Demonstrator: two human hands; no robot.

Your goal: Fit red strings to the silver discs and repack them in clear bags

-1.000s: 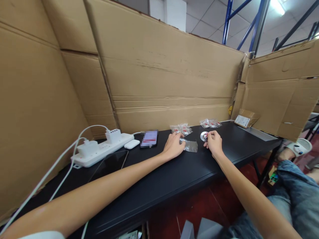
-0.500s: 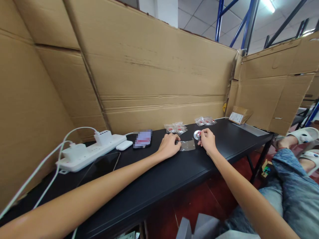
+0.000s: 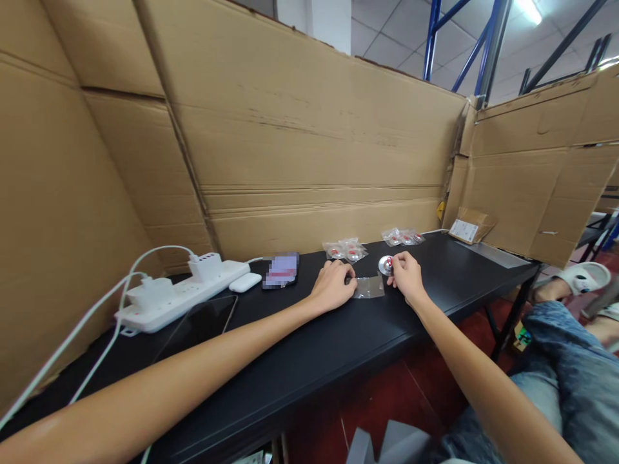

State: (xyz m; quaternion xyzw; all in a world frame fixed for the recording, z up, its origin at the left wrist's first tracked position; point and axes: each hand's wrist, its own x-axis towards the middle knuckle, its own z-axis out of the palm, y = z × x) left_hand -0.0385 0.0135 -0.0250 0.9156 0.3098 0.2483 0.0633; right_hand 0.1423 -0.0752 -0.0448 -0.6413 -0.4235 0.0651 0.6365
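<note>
My left hand (image 3: 334, 285) rests on the black table with its fingers curled, closed on the left edge of a small clear plastic bag (image 3: 370, 287) that lies flat. Just to the right, my right hand (image 3: 405, 276) pinches a round silvery disc with a red part (image 3: 385, 265), its face turned towards me. A narrow gap separates the disc from the bag. Behind my hands lie bagged silvery discs with red parts (image 3: 345, 250), and a second group of such bagged discs (image 3: 402, 237) sits farther right.
On the left are a white power strip (image 3: 159, 309) with cables, a white case (image 3: 245, 282), a phone (image 3: 281, 270) and a dark tablet (image 3: 198, 325). Cardboard walls (image 3: 309, 142) enclose the table (image 3: 309, 351). A brown parcel (image 3: 471, 225) stands at the far right.
The whole view has shifted slightly, moving things a little to the right in the picture. Both hands keep their hold on the bag and the disc.
</note>
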